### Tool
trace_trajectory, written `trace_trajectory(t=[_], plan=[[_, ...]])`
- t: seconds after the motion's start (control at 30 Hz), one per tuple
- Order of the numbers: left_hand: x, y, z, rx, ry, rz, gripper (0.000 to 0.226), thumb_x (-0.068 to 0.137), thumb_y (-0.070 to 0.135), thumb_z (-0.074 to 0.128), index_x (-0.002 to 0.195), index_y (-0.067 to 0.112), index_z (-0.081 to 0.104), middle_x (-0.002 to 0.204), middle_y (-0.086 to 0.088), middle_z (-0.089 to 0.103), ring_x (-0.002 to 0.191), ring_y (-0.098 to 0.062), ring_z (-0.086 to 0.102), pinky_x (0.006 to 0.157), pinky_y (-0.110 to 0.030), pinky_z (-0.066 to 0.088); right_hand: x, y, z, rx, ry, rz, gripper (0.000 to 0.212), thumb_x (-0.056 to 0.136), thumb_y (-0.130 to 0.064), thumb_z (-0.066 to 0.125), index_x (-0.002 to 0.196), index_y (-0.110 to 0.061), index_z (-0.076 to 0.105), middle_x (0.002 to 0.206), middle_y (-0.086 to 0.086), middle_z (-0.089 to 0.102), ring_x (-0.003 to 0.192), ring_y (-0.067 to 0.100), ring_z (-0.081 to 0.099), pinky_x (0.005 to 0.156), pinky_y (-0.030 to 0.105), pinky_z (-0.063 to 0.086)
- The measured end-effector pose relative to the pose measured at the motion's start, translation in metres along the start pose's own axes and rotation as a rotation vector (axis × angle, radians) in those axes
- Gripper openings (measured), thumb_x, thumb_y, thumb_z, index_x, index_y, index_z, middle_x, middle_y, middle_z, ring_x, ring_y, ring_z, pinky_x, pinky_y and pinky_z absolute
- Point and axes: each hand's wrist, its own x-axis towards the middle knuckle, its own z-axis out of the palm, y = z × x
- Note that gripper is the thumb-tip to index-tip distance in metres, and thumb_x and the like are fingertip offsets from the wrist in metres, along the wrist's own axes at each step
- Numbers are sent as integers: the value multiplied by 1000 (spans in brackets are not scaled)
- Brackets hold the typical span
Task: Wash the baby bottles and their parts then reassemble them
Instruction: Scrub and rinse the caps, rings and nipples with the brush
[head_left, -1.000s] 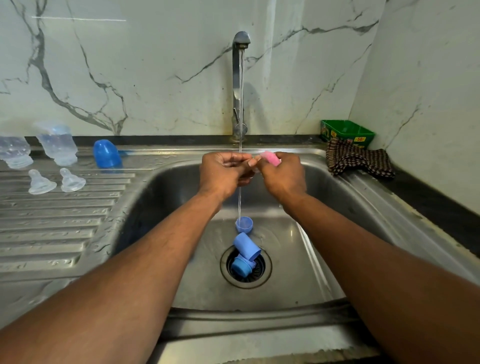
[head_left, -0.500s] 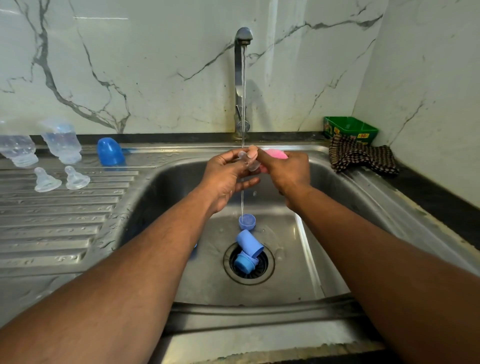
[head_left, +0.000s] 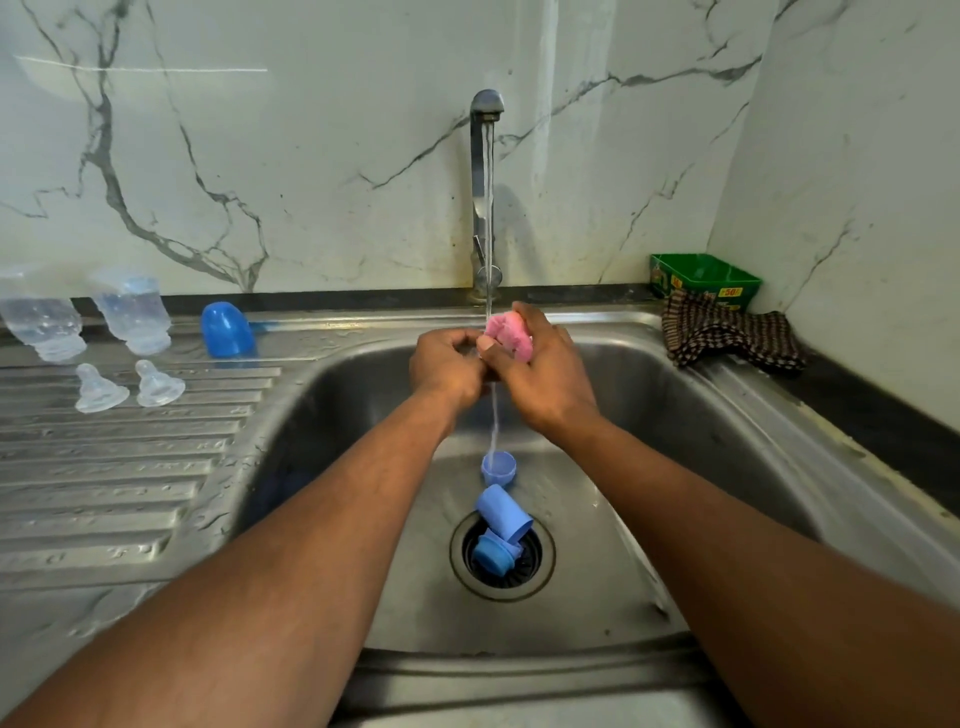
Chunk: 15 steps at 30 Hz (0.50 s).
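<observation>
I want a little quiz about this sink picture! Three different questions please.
1. True or false: the tap is running.
2. How many clear teats lie on the drainboard?
3. Which of the hands holds the pink sponge: A left, B right?

Key: 1 true; 2 two; 3 B.

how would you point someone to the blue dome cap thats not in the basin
Start at the steel sink's ribbed draining board on the left. Along its back edge stand two clear plastic bottles; just right of them is the dark blue plastic dome cap. It alone there is opaque blue.
</observation>
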Motion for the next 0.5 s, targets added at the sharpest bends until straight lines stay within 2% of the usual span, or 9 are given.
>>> trace_trajectory(t=[0.03, 0.1, 0.17, 0.23, 0.3, 0.37, 0.43, 0.5], plan=[[0, 1, 3, -31, -49, 2, 20, 85, -2, 71, 77, 16, 73, 84, -13, 74, 68, -21, 69, 73, -46, 62, 2, 3, -3, -38, 18, 18, 68, 92, -50, 59, 151, -30, 32, 142, 10, 45, 129, 31, 47, 107, 45, 42], [-3, 3, 1, -72, -144, -7, 20, 84, -4, 71, 86, 16, 73, 82, -10, 74, 71, -20, 69, 77, -40, 62, 4, 7, -7, -94, 53, 61, 69, 91, -50, 62, 150, -30, 32, 138, 11, 46, 127, 32, 49, 103, 42, 42], [-2, 5, -3, -105, -169, -17, 28, 81, -11, 70, 93, 14, 72, 85, -9, 74, 76, -20, 68, 77, -33, 61, 5, 11, -9, -86, 61, 99, 58, 91, -47, 64, 141, -27, 43, 131, 11, 53, 120, 31, 54, 99, 41, 46], [0, 7, -5, -133, -181, -25, 32, 81, -13, 69, 99, 14, 72, 92, -9, 75, 82, -20, 69, 79, -34, 61, 4, 10, -9, -36, 82, 103, 42, 92, -45, 64, 126, -24, 56, 121, 6, 63, 111, 27, 60, 92, 38, 50], [-1, 11, -1, -181, -230, -63, 28, 88, -7, 65, 102, 16, 72, 96, -7, 75, 85, -19, 70, 81, -38, 60, 2, 7, -6, -59, 101, 89, 31, 95, -43, 59, 120, -26, 58, 114, 2, 65, 105, 23, 61, 88, 38, 52], [-4, 16, 8, -227, -261, -90, 24, 95, -1, 56, 103, 16, 71, 94, -5, 76, 79, -15, 72, 71, -35, 61, 2, 6, -6, -69, 130, 76, 25, 97, -39, 54, 120, -28, 56, 113, 3, 64, 103, 23, 62, 88, 43, 54], [-3, 24, 17, -242, -208, -136, 26, 98, -1, 48, 100, 11, 71, 91, -9, 75, 72, -15, 71, 60, -30, 58, 1, 8, -6, -46, 152, 93, 24, 98, -36, 52, 120, -27, 55, 115, 5, 63, 105, 25, 61, 89, 45, 53], [8, 33, 21, -211, -40, -183, 26, 95, -2, 45, 98, 4, 70, 88, -15, 71, 70, -22, 68, 60, -33, 59, 1, 10, -7, -49, 149, 102, 24, 98, -37, 52, 119, -26, 54, 115, 5, 62, 105, 26, 61, 89, 45, 53]])
